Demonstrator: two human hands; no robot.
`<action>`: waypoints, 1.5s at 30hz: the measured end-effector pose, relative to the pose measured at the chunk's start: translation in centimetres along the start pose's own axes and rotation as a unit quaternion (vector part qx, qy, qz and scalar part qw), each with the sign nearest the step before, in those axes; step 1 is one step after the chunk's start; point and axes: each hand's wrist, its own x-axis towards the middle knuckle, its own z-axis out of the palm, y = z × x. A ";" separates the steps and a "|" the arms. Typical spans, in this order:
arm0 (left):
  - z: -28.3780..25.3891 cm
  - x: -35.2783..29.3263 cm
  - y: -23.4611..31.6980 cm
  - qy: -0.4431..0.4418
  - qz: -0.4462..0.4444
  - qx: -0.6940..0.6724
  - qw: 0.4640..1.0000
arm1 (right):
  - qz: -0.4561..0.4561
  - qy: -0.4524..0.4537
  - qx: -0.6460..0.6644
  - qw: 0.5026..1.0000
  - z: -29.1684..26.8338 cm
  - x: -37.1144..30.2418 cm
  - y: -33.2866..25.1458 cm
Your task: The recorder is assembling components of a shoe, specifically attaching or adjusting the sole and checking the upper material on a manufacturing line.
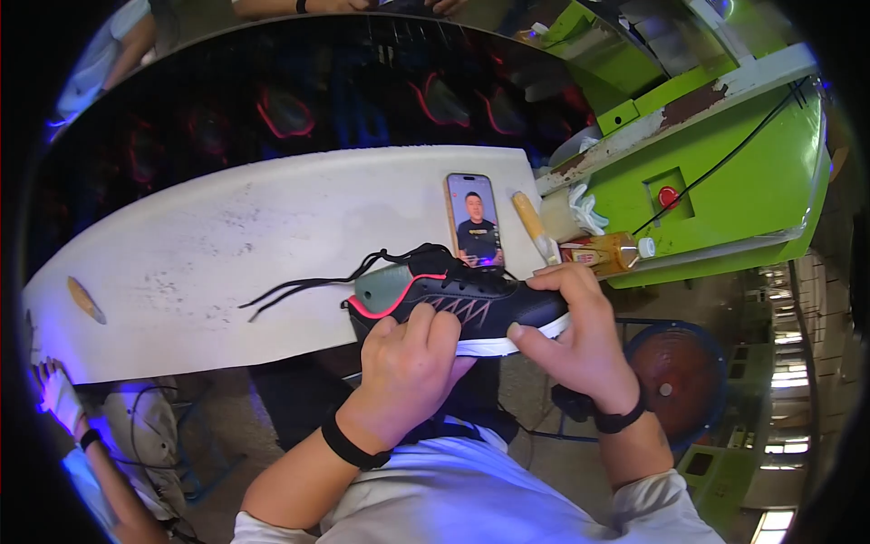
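A black sneaker (pixel 489 306) with a white sole and pink collar trim lies sideways between my hands, at the near edge of the white table (pixel 227 245). Its toe points right, and a grey-green insert (pixel 385 288) fills the heel opening. Loose black laces (pixel 308 285) trail left over the tabletop. My left hand (pixel 408 358) is closed against the near side by the heel and midfoot, its fingers curled. With thumb and fingers, my right hand (pixel 580 335) grips the toe. The underside of the shoe is hidden.
Beyond the shoe lies a phone (pixel 460 204), beside a wooden-handled tool (pixel 527 216) and an amber drink bottle (pixel 609 254). A similar tool (pixel 86 299) lies far left. A dark conveyor with shoes runs behind. Right stands a green machine (pixel 725 172); a co-worker's gloved hand (pixel 60 397) touches the left edge.
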 end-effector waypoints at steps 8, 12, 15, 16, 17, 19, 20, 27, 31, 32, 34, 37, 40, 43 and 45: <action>-10.4 -3.1 2.1 0.108 0.064 -0.111 0.986 | -0.129 -0.021 0.714 0.688 4.0 0.2 -9.1; -12.4 -8.7 1.3 0.147 -0.053 -0.234 0.960 | -0.234 -0.136 0.441 0.856 8.1 -0.3 -6.7; -13.2 -10.4 2.1 0.096 -0.121 -0.235 0.960 | -0.165 -0.054 0.340 0.924 11.3 -2.3 -4.3; -13.1 -10.5 2.6 0.097 -0.135 -0.235 0.958 | -0.186 -0.049 0.341 0.920 11.5 -2.5 -3.9; -12.8 -10.5 2.9 0.098 -0.132 -0.230 0.959 | -0.206 -0.044 0.341 0.916 11.6 -2.5 -3.7; -12.6 -10.0 3.5 0.083 -0.129 -0.213 0.965 | -0.230 -0.034 0.380 0.896 11.0 -2.6 -4.6; -12.7 -9.8 3.8 0.076 -0.130 -0.211 0.966 | -0.256 -0.026 0.411 0.875 10.6 -2.7 -5.0; -12.9 -8.3 4.4 0.047 -0.121 -0.203 0.971 | -0.316 0.046 0.433 0.843 10.3 -3.3 -5.5; -13.3 -7.7 3.4 0.034 -0.053 -0.136 0.989 | -0.315 0.062 0.416 0.851 10.0 -2.2 -5.2; -13.4 -7.2 3.5 0.046 -0.038 -0.125 0.990 | -0.304 0.062 0.429 0.848 10.1 -1.8 -5.3; -13.9 -6.7 3.4 0.033 -0.038 -0.110 0.993 | -0.293 0.056 0.446 0.844 10.4 -1.8 -5.4; -14.9 -5.5 3.8 -0.008 -0.048 -0.069 0.996 | -0.263 0.055 0.440 0.857 10.9 -1.9 -5.7; -16.0 -2.9 5.5 -0.115 -0.048 0.120 0.985 | -0.173 0.017 0.365 0.914 10.9 -1.6 -5.4; -15.4 -1.5 6.8 -0.175 -0.067 0.201 0.961 | -0.133 0.015 0.380 0.915 13.1 -2.3 -3.8; -15.3 -1.4 7.3 -0.192 -0.055 0.228 0.953 | -0.135 0.028 0.414 0.900 13.3 -2.6 -3.7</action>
